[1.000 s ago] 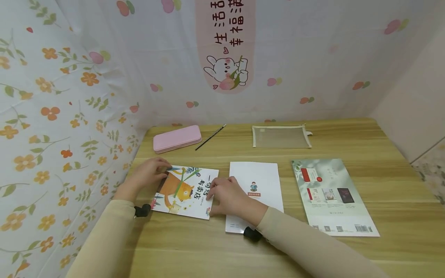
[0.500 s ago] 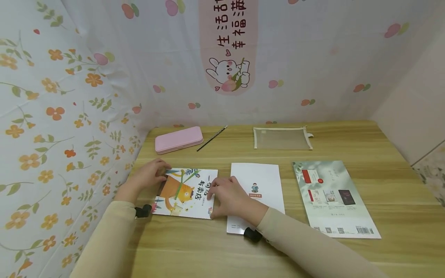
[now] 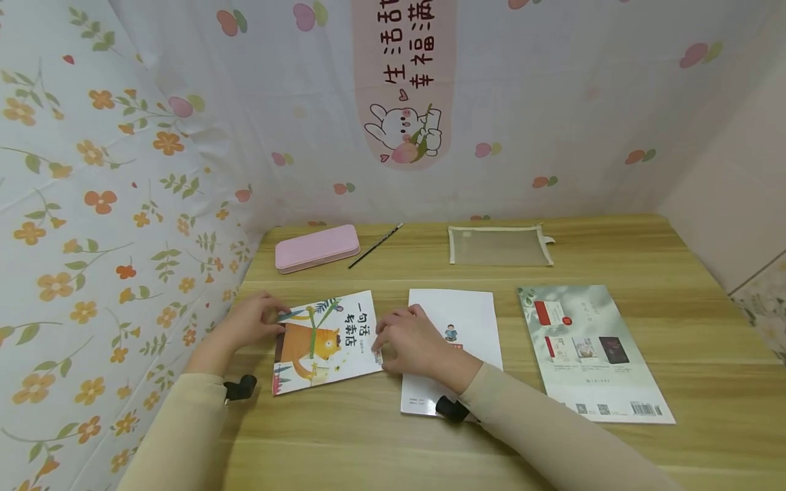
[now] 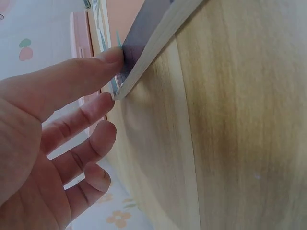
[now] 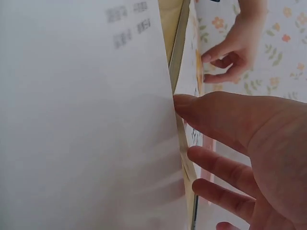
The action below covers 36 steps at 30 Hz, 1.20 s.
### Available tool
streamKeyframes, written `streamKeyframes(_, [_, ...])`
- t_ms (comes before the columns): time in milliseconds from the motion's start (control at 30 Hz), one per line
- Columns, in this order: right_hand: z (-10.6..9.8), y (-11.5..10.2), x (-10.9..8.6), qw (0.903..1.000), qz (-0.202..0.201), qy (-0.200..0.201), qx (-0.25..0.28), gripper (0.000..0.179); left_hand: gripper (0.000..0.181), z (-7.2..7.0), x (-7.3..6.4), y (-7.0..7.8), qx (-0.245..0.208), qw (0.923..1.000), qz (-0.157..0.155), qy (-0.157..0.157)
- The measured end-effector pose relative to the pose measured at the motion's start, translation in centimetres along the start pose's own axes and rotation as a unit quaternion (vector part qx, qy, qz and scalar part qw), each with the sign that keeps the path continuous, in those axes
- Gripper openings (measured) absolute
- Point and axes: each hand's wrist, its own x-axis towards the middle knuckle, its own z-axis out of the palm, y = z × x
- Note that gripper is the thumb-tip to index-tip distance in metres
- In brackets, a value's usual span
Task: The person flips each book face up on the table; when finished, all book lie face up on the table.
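Note:
A picture book (image 3: 322, 344) with an orange animal on its white cover lies turned a little on the table, between the two hands. At its left edge, my left hand (image 3: 248, 319) pinches a corner. The left wrist view shows the thumb (image 4: 111, 56) on the cover and the index fingertip at the corner; the other fingers are free. My right hand (image 3: 408, 344) touches the picture book's right edge with fairly straight fingers, its thumb (image 5: 189, 106) at that edge. Under the right hand lies a white booklet (image 3: 454, 307), partly hidden by hand and wrist.
A green-grey magazine (image 3: 592, 368) lies to the right. Along the back of the wooden table (image 3: 344, 450) are a pink pencil case (image 3: 317, 248), a dark pencil (image 3: 376, 245) and a mesh zip pouch (image 3: 500, 247). Patterned cloth (image 3: 123, 204) hangs at the left and back.
The picture book has turned counterclockwise, its right side moving up and its lower left corner down. My left hand has shifted left and slightly down; the right hand has moved slightly right.

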Motion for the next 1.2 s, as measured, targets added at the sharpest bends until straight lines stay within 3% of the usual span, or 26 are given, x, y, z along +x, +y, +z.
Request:
streamKeyframes(233, [0.0, 0.3, 0.3, 0.9999, -0.007, 0.008, -0.008, 0.021, 0.032, 0.0, -1.1, 0.1, 0.006, 0.9997, -0.015, 0.018])
streamKeyframes(467, [0.0, 0.5, 0.6, 0.9995, -0.004, 0.015, -0.029, 0.022, 0.031, 0.3, -2.3, 0.2, -0.020, 0.9986, -0.031, 0.038])
streamKeyframes(733, [0.2, 0.9, 0.9, 0.9999, 0.007, 0.005, -0.010, 0.023, 0.028, 0.6, -2.8, 0.2, -0.024, 0.9985, -0.031, 0.039])
streamKeyframes(933, [0.1, 1.7, 1.8, 0.9992, 0.035, 0.018, -0.014, 0.028, 0.014, 0.1, -3.1, 0.1, -0.047, 0.9986, -0.021, 0.014])
streamKeyframes(1200, [-0.2, 3.2, 3.2, 0.9966, 0.072, 0.028, 0.030, 0.028, 0.009, -0.1, -3.9, 0.3, -0.074, 0.9962, -0.023, -0.039])
